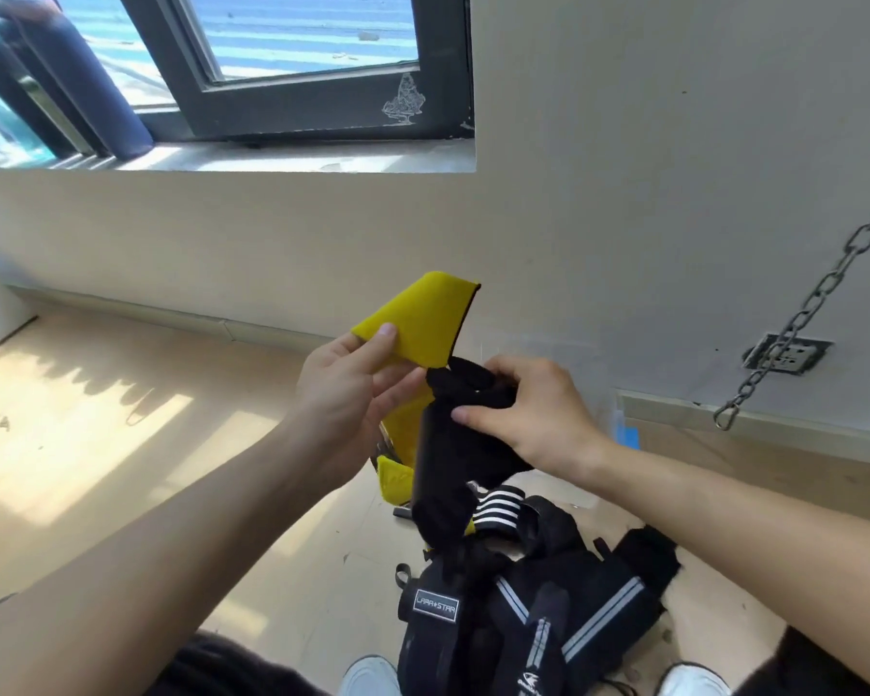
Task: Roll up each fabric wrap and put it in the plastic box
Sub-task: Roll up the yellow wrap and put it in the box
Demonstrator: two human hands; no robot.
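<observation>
I hold a wrap that is yellow on one side and black on the other (423,324) in the air in front of me. My left hand (347,394) pinches its yellow end, thumb on top. My right hand (528,409) grips the bunched black part of the same wrap, which hangs down toward the floor. Below my hands lies a pile of black fabric wraps (523,595) with white and grey stripes. No plastic box shows in this view.
A wooden floor (96,419) stretches to the left, lit by sun. The wall ahead has a window (292,67) and a socket (787,354). A metal chain (819,293) hangs at the right. My white shoes (694,680) sit at the bottom edge.
</observation>
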